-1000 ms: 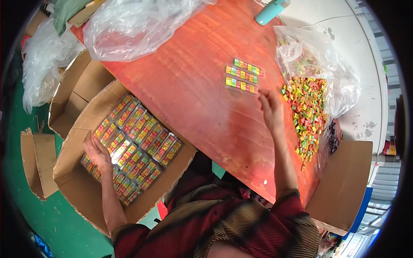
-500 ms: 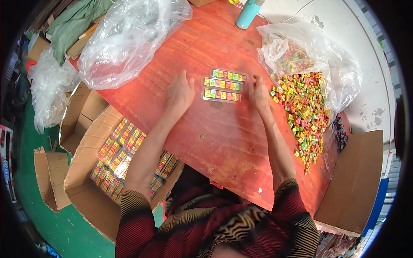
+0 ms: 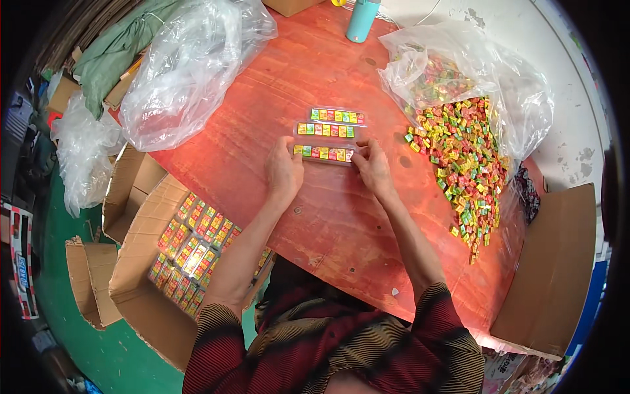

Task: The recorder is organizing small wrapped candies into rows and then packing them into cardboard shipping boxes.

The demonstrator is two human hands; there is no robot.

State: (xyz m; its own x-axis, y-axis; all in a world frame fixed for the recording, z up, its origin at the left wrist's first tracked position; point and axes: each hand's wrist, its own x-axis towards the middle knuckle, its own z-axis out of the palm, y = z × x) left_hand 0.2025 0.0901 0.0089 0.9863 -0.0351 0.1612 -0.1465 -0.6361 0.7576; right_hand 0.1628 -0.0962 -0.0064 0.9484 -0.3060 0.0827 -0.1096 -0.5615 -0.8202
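Note:
Three clear plastic trays lie on the red table, each filled with a row of small colourful wrapped pieces that look like candies. My left hand (image 3: 284, 169) closes on the left end of the nearest tray (image 3: 323, 153). At its right end, the fingers of my right hand (image 3: 373, 168) pinch the edge. A narrow gap parts this tray from the middle tray (image 3: 326, 130), behind which sits the far tray (image 3: 338, 116). To the right of my right hand spreads a pile of loose wrapped pieces (image 3: 466, 161).
The pile spills from a clear plastic bag (image 3: 525, 98). Another large clear bag (image 3: 187, 85) covers the table's far left. A cardboard box (image 3: 141, 308) at lower left holds many filled trays (image 3: 197, 253). A turquoise bottle (image 3: 363, 21) stands at the back; a carton (image 3: 548, 262) is at right.
Both hands, previously apart from the trays, have come together and taken hold of the nearest tray's ends. That tray now sits farther from the middle one. The view has shifted slightly.

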